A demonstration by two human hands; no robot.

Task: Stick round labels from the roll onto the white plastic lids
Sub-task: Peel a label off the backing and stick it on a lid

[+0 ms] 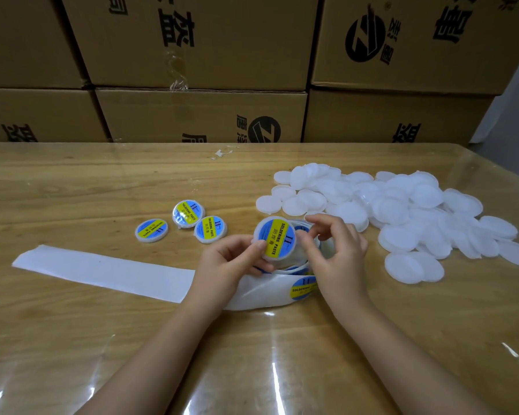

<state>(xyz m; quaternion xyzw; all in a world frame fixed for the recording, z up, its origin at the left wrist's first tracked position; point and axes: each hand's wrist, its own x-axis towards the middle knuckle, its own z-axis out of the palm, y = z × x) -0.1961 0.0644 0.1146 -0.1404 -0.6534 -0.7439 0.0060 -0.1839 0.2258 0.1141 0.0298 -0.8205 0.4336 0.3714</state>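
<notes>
My left hand (231, 262) holds a white lid (277, 239) upright, its face covered by a blue and yellow round label. My right hand (333, 250) pinches the lid's right rim with curled fingers. Behind and below the hands lies the label roll (304, 287), one label showing on its liner. The empty white liner strip (102, 271) trails off to the left. Three labelled lids (189, 214) lie together left of my hands. A large heap of bare white lids (402, 211) covers the table to the right.
The wooden table (72, 187) has a glossy clear cover. Stacked cardboard cartons (201, 55) form a wall along its far edge. A small scrap of clear tape (222, 154) lies near the back.
</notes>
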